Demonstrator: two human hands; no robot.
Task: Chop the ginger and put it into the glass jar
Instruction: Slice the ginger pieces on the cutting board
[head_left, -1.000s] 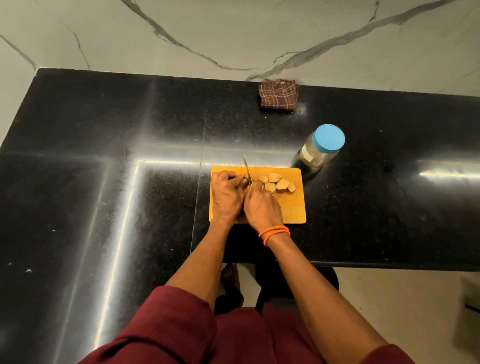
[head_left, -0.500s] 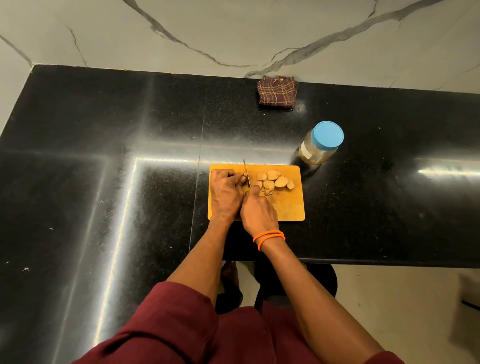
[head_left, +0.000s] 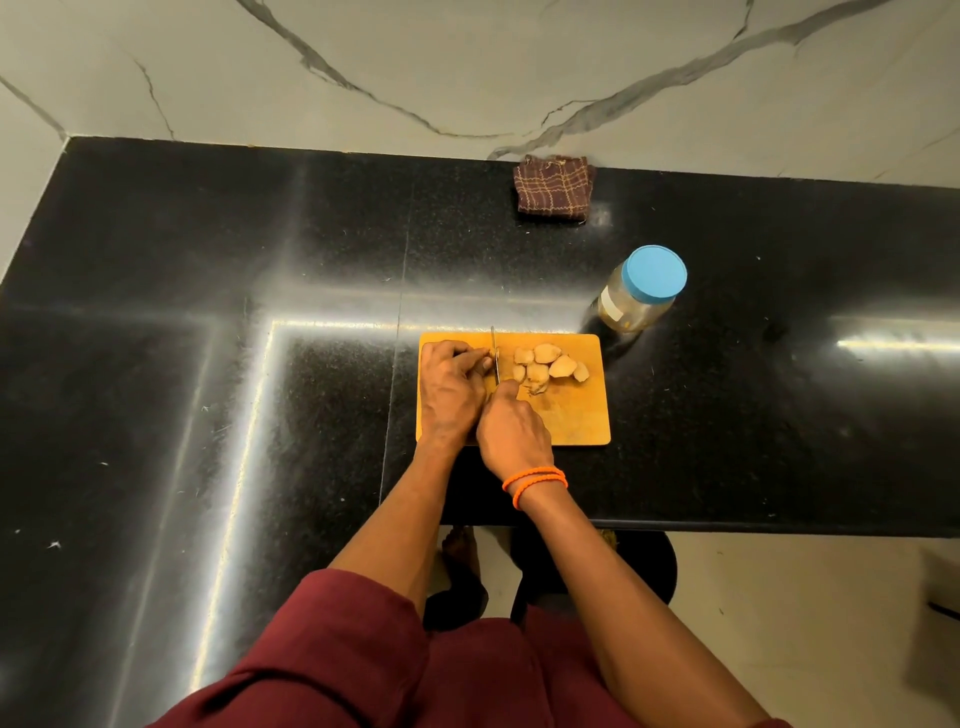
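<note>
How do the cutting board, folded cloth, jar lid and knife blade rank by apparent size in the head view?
1. cutting board
2. folded cloth
3. jar lid, close to the cloth, so that order is unsure
4. knife blade

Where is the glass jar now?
In the head view, the glass jar stands on the counter, just beyond the cutting board's far right corner.

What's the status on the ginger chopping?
Right hand grips knife, left hand pins ginger. Cut pieces on board. Jar lidded.

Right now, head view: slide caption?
Right hand knifes ginger held by left hand on board; lidded jar waits.
</note>
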